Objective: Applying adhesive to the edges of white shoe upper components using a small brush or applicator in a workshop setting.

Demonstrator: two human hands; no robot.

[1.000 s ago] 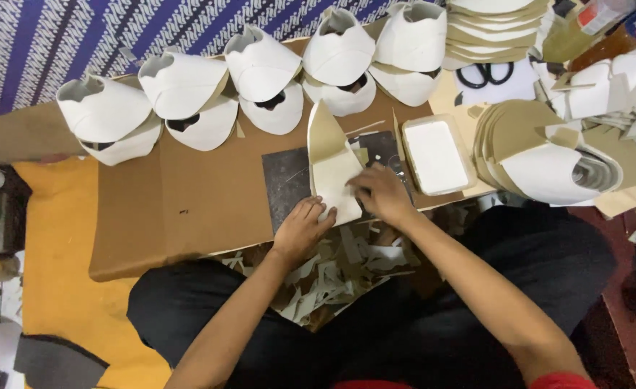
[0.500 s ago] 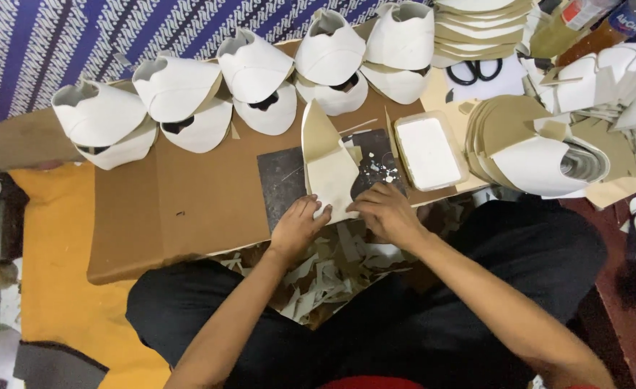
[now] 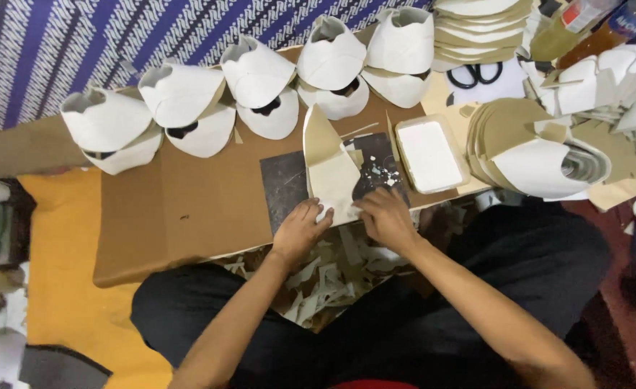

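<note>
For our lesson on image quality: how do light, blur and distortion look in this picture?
Head view: even, soft light with faint shadows; the hands, left and right, look slightly soft on the cream piece; the white tray looks washed out; edges bow slightly.

At the far right corner of the view two bottles lay partly cut off by the frame. The clear plastic bottle of yellowish liquid [image 3: 564, 32] carried a white wrap label with a red patch [image 3: 586, 13]. Just beside it, the plastic bottle of amber liquid [image 3: 597, 41] wore a dark blue label [image 3: 633, 16]. No screens or signs showed.
</note>
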